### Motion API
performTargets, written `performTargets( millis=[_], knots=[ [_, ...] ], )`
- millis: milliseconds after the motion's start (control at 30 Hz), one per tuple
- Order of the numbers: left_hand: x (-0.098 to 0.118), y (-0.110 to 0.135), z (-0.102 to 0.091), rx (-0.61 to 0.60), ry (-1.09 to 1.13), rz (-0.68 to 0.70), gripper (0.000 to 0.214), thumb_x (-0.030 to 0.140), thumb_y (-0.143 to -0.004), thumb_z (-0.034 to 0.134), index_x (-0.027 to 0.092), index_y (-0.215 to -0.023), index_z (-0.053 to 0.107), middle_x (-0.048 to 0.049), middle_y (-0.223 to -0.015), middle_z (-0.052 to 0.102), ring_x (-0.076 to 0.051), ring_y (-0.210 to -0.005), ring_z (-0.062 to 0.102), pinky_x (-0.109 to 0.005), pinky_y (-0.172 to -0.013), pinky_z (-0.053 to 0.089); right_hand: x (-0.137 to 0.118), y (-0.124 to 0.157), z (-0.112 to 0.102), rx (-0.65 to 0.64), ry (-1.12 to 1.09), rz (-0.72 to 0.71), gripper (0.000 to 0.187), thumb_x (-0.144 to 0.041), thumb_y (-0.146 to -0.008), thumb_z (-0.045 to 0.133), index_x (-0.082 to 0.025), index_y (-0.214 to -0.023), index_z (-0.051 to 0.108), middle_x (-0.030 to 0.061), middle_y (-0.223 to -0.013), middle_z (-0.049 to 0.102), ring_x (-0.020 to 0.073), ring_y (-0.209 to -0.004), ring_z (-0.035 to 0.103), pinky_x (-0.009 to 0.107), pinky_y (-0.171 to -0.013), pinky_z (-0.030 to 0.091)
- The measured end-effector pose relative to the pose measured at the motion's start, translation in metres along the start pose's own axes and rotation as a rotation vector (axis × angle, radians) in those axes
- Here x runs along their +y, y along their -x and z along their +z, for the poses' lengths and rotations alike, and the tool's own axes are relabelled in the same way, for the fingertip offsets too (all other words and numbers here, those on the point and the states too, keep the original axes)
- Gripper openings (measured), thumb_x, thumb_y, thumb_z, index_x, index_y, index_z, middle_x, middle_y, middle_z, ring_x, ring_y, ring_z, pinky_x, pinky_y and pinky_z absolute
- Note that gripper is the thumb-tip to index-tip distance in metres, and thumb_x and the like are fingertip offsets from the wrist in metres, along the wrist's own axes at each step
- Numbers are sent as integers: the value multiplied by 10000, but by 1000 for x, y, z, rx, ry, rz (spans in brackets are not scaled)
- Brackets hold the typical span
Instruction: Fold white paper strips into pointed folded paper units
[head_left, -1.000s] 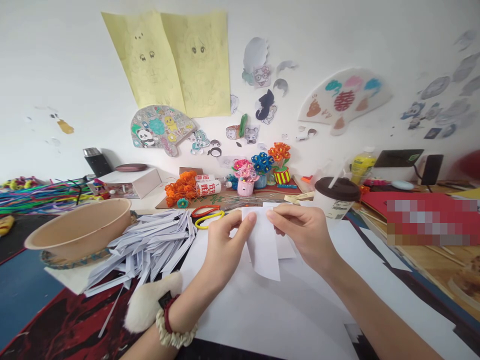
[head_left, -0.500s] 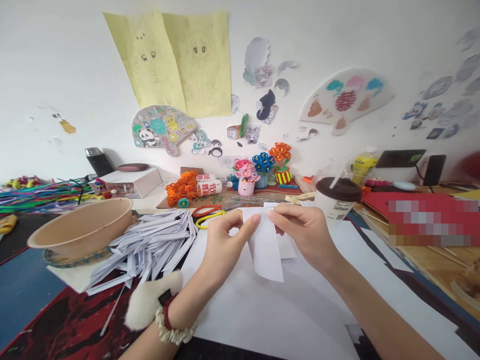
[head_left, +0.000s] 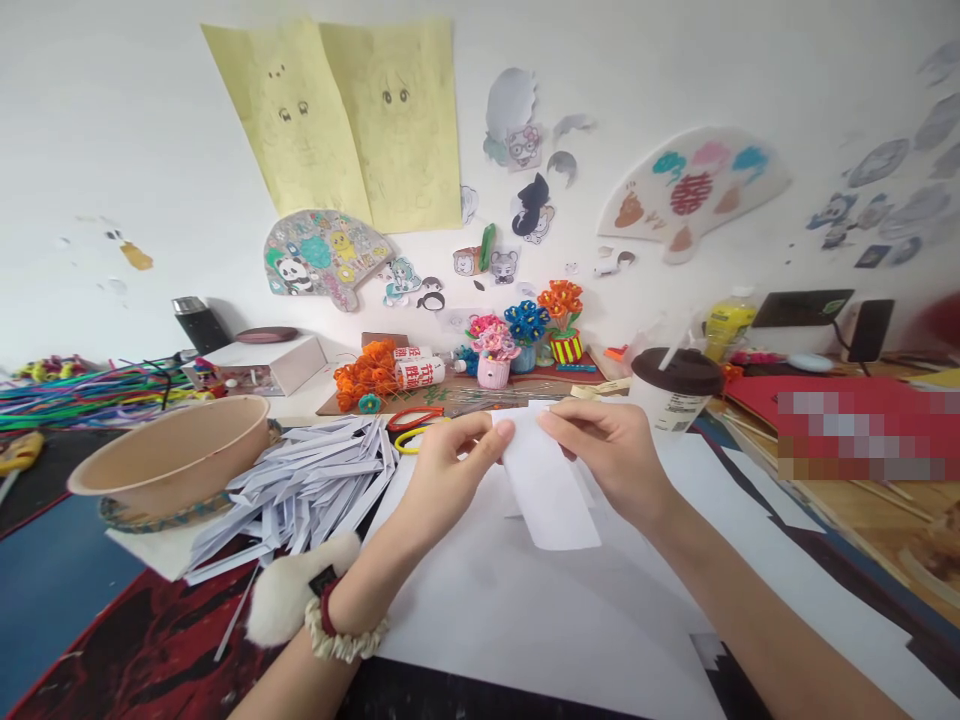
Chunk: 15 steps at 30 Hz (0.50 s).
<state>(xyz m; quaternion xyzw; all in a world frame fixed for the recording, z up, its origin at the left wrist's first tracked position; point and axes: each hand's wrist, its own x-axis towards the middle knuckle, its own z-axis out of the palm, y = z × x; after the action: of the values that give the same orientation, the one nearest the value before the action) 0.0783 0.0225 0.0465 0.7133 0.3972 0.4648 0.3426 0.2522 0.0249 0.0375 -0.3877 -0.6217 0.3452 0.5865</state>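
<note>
A white strip of paper (head_left: 553, 490) hangs between my two hands, its lower end curling toward me. My left hand (head_left: 465, 455) pinches its upper left edge between thumb and fingers. At the upper right edge, my right hand (head_left: 611, 450) grips the same strip, thumb in front and fingers behind. Beneath both hands lie large white sheets (head_left: 517, 620) on the desk. Left of my left hand is a heap of folded white paper pieces (head_left: 307, 490). Scissors with red and yellow handles (head_left: 411, 437) lie just behind the left hand.
A beige basin (head_left: 172, 450) stands at the left. A lidded drink cup (head_left: 673, 390) is behind my right hand. Pipe-cleaner flowers in small pots (head_left: 495, 373) line the back. A white fluffy object (head_left: 281, 600) rests by my left wrist; a red packet (head_left: 847, 420) lies right.
The paper strip's lower end has swung to the right and shows more of its face. Both hands keep their pinch, and the left hand has shifted slightly right.
</note>
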Motion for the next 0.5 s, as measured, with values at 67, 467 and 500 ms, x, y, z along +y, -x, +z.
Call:
performTargets(
  millis=[67, 467, 500],
  knots=[
    [-1, 0, 0, 0, -43, -2, 419, 414, -869, 543, 153, -543, 513, 24, -542, 479, -90, -523, 405, -215, -508, 315, 1, 0, 0, 7, -2, -3, 189, -311, -763, 666, -170, -637, 675, -1, -569, 568, 117, -529, 497, 239, -474, 441],
    [-5, -2, 1, -78, 143, -156, 429, 528, -754, 653, 131, -600, 606, -3, -582, 552, -100, -550, 455, -220, -517, 349, 13, 0, 2, 56, -70, 6, 156, -303, -730, 702, -166, -655, 705, -5, -571, 593, 110, -513, 493, 246, -469, 424],
    [-7, -2, 1, -87, 175, -174, 415, 519, -724, 689, 127, -609, 612, -3, -586, 559, -98, -550, 460, -220, -520, 353, 13, -1, 2, 59, -66, 0, 156, -302, -730, 702, -166, -654, 704, -4, -573, 594, 111, -515, 497, 247, -470, 426]
  ],
)
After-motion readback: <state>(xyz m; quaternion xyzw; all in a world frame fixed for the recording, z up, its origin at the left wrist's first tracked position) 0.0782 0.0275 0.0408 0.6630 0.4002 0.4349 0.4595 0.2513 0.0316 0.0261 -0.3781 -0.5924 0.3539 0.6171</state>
